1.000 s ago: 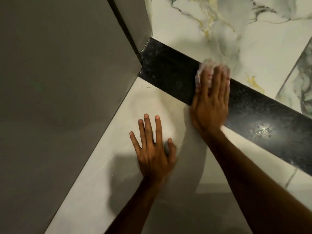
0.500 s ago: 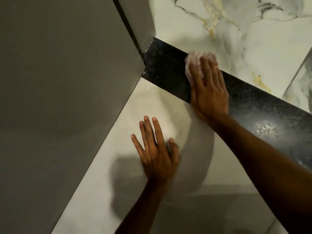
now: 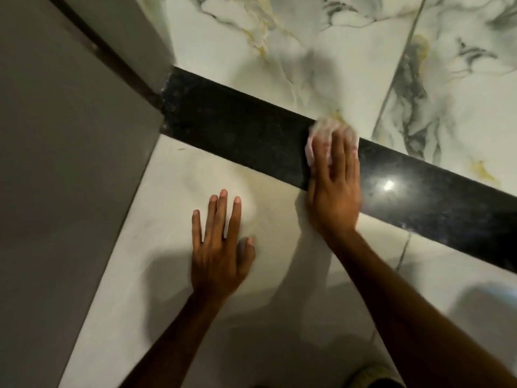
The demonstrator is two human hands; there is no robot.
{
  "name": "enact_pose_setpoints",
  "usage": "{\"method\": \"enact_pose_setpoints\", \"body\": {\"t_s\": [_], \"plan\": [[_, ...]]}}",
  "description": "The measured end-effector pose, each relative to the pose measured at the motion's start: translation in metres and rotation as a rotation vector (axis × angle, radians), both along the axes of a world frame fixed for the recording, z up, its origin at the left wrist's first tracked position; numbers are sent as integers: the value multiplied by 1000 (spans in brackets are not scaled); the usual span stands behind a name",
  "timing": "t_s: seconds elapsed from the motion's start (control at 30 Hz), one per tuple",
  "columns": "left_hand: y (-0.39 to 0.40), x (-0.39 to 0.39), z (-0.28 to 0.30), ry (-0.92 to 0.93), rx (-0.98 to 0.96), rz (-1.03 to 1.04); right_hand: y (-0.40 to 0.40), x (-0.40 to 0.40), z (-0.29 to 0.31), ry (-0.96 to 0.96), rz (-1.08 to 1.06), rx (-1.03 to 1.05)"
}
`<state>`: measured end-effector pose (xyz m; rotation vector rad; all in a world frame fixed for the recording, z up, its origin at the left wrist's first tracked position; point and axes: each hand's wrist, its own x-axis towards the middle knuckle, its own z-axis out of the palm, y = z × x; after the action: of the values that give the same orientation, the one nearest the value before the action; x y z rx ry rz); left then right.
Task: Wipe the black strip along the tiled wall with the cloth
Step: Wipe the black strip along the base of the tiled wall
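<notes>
my right hand (image 3: 333, 189) is flat on the black strip (image 3: 237, 130), fingers stretched out and pressing a pale cloth (image 3: 321, 133) under the fingertips, so it's pinned by pressure, not clenched in a fist. the cloth pokes out past my fingertips on the strip's far edge, right where it meets the marbled wall tile (image 3: 279, 51). it's blurred, so i can't read its folds.

the thing that matters: the strip runs long from the grey panel (image 3: 70, 163) at the upper left down toward the lower right, and my fingers lie across it, not along it. so any stroke has to go sideways to the fingers, following that diagonal. to the left of the cloth there's a bare stretch of strip reaching to the corner; to the right, more strip with a glare spot (image 3: 387, 185) just beside my hand.

my left hand (image 3: 221, 247) lies spread and empty on the pale tile (image 3: 167, 275) below the strip, holding nothing, apparently just bracing. the right is clearly the one on the job; i'd judge the wiping is mid-way.
</notes>
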<state>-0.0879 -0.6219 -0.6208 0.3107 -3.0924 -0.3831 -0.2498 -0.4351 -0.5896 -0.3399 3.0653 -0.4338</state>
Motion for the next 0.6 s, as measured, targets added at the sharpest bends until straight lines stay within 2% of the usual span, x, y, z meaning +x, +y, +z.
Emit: {"method": "enact_pose_setpoints", "body": {"t_s": [0.13, 0.23, 0.3, 0.33, 0.4, 0.5, 0.53, 0.6], "plan": [[1, 3, -3, 26, -16, -210, -22, -41, -4, 30, -69, -65], [6, 2, 1, 7, -15, -303, -4, 0, 0, 52, 71, -103], [20, 0, 8, -46, -21, -358, 36, 48, 4, 57, 138, -109], [31, 1, 12, -71, -18, -383, 59, 68, 4, 80, 90, -113], [56, 1, 14, -120, 1, -422, 104, 84, 3, 114, -159, -41], [87, -2, 10, -139, -13, -493, 142, 45, 2, 59, -577, 113], [93, -3, 7, -132, -24, -513, 147, 25, 1, 50, -653, 97], [96, -4, 1, -112, -36, -548, 144, -8, -1, 57, -619, 35]]}}
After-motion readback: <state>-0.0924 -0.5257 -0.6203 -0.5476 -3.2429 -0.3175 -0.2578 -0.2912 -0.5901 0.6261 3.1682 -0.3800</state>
